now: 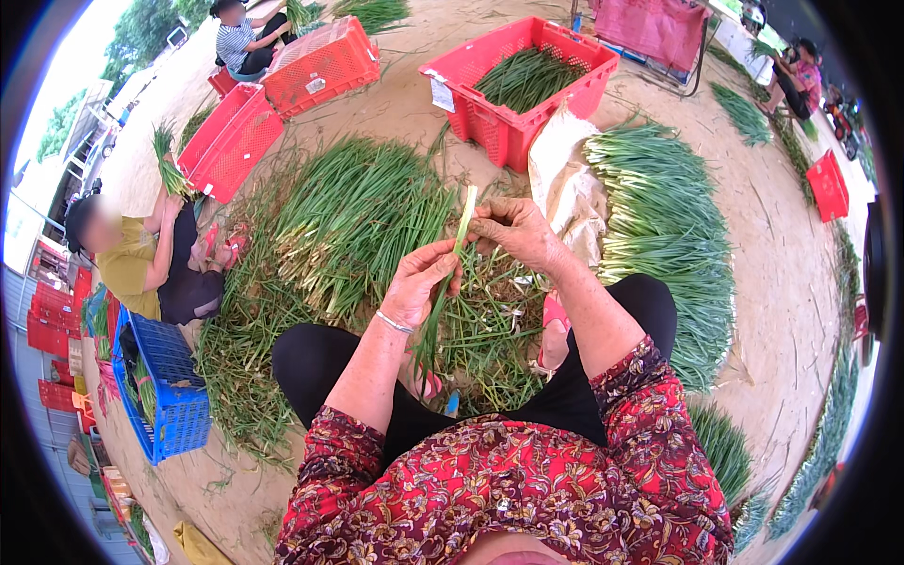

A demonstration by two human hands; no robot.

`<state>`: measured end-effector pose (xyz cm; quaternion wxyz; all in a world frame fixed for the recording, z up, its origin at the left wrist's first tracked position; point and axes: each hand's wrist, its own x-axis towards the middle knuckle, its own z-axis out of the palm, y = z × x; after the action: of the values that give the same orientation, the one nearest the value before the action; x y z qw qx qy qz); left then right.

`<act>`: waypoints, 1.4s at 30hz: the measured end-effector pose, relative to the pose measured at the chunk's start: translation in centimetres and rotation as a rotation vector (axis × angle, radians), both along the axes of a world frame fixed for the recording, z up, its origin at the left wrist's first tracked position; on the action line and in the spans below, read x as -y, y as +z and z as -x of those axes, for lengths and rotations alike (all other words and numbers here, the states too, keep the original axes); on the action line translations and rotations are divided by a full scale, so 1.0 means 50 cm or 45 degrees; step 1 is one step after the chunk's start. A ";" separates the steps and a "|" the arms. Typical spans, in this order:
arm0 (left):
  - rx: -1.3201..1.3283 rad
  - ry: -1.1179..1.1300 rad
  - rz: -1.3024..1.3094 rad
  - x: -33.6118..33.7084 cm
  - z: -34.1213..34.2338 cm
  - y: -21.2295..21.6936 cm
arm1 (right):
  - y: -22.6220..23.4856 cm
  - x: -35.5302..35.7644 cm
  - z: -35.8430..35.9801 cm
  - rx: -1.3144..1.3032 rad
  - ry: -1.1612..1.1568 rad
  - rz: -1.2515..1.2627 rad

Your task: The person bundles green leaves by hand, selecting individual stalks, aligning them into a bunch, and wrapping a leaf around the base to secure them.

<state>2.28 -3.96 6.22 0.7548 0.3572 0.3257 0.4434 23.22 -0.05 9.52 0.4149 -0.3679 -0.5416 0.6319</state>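
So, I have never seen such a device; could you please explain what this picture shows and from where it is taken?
There is no machine here, only a person's two bare hands. The camera is worn on the head and looks down; its fisheye lens bends straight edges. The left hand has its grip around a green stalk, pale end up, leaves hanging below. The right hand is close beside it; whether it touches is hard to tell. On the sandy ground, a heap of greens lies ahead to the left and a neater row to the right. A red crate of greens stands ahead, near a pale sack.
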 end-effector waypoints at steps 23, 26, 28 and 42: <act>0.536 0.015 0.160 -0.022 0.011 0.002 | -0.022 -0.014 -0.021 0.150 0.023 0.142; 0.439 0.073 0.163 -0.025 -0.001 0.006 | -0.096 0.008 -0.011 2.031 0.241 -0.213; 0.329 0.113 0.089 -0.022 0.006 0.001 | -0.098 0.001 0.012 1.807 0.260 -0.250; -0.436 0.314 -0.450 -0.055 -0.014 -0.105 | -0.129 -0.038 0.140 0.309 -0.518 -0.194</act>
<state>2.99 -1.23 0.99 0.5551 0.5108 0.4070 0.5151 16.19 1.86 3.06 0.4920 -0.5103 -0.5483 0.4436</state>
